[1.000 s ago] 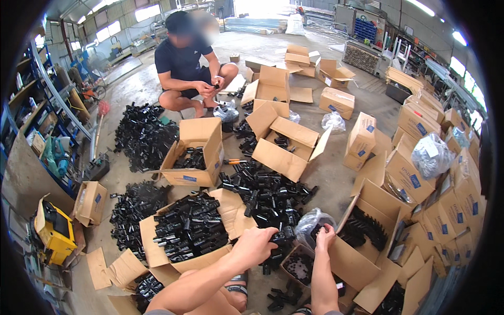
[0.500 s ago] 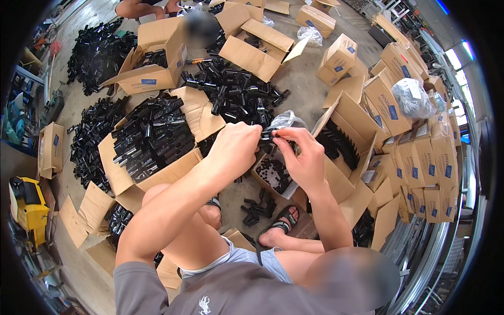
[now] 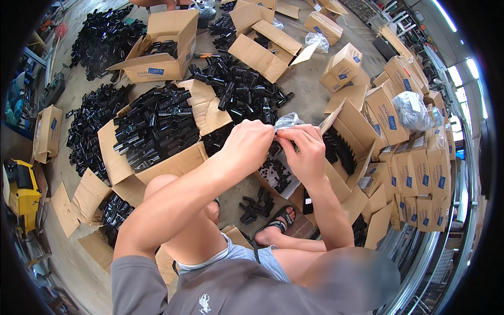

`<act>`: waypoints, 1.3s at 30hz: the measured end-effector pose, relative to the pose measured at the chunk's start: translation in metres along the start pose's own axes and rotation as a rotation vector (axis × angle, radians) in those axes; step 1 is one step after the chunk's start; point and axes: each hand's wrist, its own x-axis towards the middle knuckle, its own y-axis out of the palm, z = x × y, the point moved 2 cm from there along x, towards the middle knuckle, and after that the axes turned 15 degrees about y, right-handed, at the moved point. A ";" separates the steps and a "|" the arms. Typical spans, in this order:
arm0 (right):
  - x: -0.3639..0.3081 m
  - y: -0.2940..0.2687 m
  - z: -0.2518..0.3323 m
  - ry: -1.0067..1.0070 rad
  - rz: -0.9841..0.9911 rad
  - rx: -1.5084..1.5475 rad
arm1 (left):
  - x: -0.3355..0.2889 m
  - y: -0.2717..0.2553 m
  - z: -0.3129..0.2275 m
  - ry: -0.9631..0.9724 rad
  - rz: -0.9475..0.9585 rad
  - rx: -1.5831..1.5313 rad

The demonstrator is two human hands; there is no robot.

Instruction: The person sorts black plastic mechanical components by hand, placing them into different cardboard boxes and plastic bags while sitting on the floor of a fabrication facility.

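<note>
My left hand [image 3: 249, 143] is closed, its knuckles up, around a black part that the fingers mostly hide. My right hand [image 3: 303, 149] pinches at that part with thumb and forefinger, and the two hands meet over a box. Only a small dark bit of the black part [image 3: 276, 133] shows between the fingertips, so its exact shape cannot be made out. Below the hands, an open box with a pale lining holds many small black pieces [image 3: 276, 173]. A clear plastic bag [image 3: 288, 120] sits just behind my fingers.
A carton [image 3: 173, 159] full of black tubular fittings [image 3: 155, 126] stands left. More fittings [image 3: 239, 86] are heaped beyond. On the right, an open carton [image 3: 357, 126] holds stacked black pieces, with closed cartons [image 3: 415, 173] behind. Loose fittings [image 3: 256, 206] lie by my sandalled foot [image 3: 275, 228].
The view has shifted slightly. My hands have drawn closer together, and the black part that showed between them is now almost covered by my fingers.
</note>
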 end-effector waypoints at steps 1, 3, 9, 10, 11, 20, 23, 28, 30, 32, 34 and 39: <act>0.000 0.000 0.000 0.001 -0.001 0.006 | 0.000 -0.001 0.000 -0.001 0.000 -0.003; 0.003 0.000 -0.001 -0.012 0.016 -0.018 | 0.001 -0.004 -0.001 -0.001 -0.010 -0.012; 0.004 0.001 -0.001 -0.031 0.074 -0.041 | 0.003 -0.003 0.000 0.006 -0.029 -0.029; 0.004 0.000 -0.001 -0.027 0.091 -0.049 | 0.003 -0.002 0.000 0.005 -0.028 -0.032; 0.003 0.001 -0.002 -0.026 0.093 -0.050 | 0.003 -0.001 0.000 0.005 -0.030 -0.038; -0.004 -0.003 -0.004 -0.019 0.118 -0.035 | 0.004 -0.004 0.002 -0.024 -0.002 -0.042; -0.008 -0.017 -0.025 0.149 -0.081 0.035 | 0.008 -0.022 -0.003 -0.068 -0.041 -0.087; -0.068 0.000 -0.101 0.943 -0.324 0.357 | 0.011 -0.035 0.005 -0.282 -0.151 -0.560; -0.102 0.031 -0.125 1.085 0.003 0.122 | 0.009 -0.035 0.013 -0.374 -0.157 -0.866; -0.177 0.081 -0.196 0.973 0.381 -0.269 | 0.014 -0.046 0.001 -0.422 -0.336 -1.514; -0.220 0.117 -0.216 1.112 0.758 -0.421 | 0.013 -0.057 -0.003 -0.382 -0.395 -1.622; -0.264 0.133 -0.240 1.384 0.785 -0.472 | 0.027 -0.058 -0.014 -0.262 -0.494 -1.789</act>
